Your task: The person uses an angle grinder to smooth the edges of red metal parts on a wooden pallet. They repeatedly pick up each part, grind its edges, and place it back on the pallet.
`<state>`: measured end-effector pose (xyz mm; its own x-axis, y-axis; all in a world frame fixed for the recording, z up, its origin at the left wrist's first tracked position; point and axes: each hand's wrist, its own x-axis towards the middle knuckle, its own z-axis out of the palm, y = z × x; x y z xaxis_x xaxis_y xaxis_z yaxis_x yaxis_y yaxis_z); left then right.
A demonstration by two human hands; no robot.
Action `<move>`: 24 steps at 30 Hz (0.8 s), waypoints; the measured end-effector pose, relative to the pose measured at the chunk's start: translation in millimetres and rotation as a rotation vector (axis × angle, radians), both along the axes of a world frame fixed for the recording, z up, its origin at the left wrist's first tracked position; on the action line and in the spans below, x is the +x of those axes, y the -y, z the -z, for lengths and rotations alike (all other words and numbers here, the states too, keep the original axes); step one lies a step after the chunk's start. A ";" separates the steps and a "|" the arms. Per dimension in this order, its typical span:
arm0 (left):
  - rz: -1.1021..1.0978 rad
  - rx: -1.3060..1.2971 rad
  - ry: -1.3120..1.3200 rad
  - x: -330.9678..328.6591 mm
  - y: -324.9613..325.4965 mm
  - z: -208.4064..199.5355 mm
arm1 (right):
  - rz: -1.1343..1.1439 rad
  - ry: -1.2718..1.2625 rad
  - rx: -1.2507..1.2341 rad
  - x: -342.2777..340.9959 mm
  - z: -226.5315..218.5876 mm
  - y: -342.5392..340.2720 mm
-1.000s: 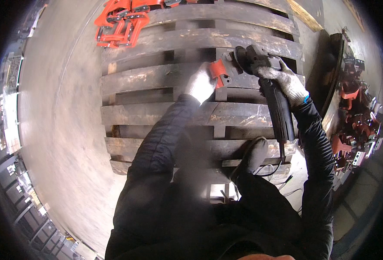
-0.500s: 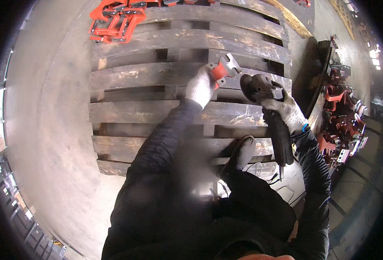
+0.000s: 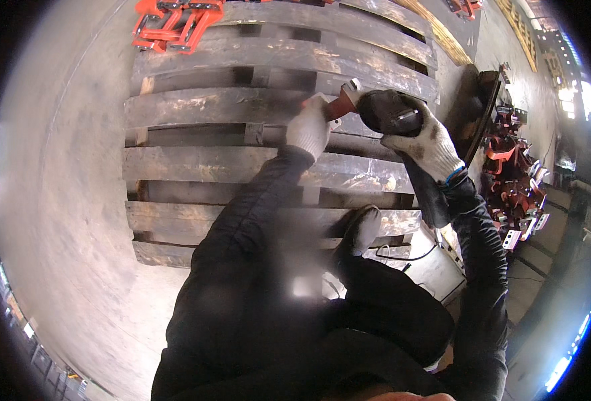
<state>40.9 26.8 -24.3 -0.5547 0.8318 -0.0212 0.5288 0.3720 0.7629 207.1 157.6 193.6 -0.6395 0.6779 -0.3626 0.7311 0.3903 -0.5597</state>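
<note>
In a white knit glove, my left hand (image 3: 310,128) is closed round a red metal bracket (image 3: 340,107) with bare grey ends, held up over the wooden pallet (image 3: 202,162). My right hand (image 3: 430,144), gloved too, grips a dark angle grinder (image 3: 390,112) by its head. The grinder's round disc side lies close against the bracket's right end; whether they touch I cannot tell. Its black body runs down along my right forearm. My glove hides part of the bracket.
Several red brackets (image 3: 178,23) are stacked at the pallet's far left corner. More red and bare metal parts (image 3: 515,177) lie piled to the right, beside a dark upright board (image 3: 483,113). My shoe (image 3: 364,230) rests at the pallet's near edge, with cables (image 3: 409,257) close by.
The grinder has turned and moved slightly left and up, bringing its disc to the bracket. The bracket has tilted in my left hand. The whole view has shifted a little.
</note>
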 end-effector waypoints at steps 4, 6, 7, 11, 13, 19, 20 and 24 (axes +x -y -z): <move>0.009 0.005 -0.033 -0.8 -0.4 2.0 | -0.044 -0.049 -0.013 7.8 -6.6 1.4; 0.011 -0.005 -0.027 -0.2 0.0 8.1 | -0.054 -0.057 0.004 8.0 -1.7 -0.2; -0.003 -0.033 0.007 -0.2 1.2 -7.5 | -0.054 -0.026 0.025 5.9 -1.2 -1.6; -0.004 -0.030 0.051 -1.3 2.4 -16.0 | -0.046 0.009 0.020 -4.5 -4.4 -4.3; 0.000 -0.038 0.044 -3.0 4.2 -18.4 | -0.105 -0.027 0.031 -1.9 -1.6 -6.4; -0.030 -0.030 0.056 -0.4 7.9 -29.7 | -0.076 0.005 0.015 -5.7 -4.5 -5.9; -0.031 -0.022 0.052 0.2 9.4 -31.3 | -0.062 0.014 0.003 -9.2 -7.4 -5.5; -0.036 -0.008 0.032 0.5 7.8 -31.3 | -0.066 0.046 0.031 -9.6 -10.4 -4.9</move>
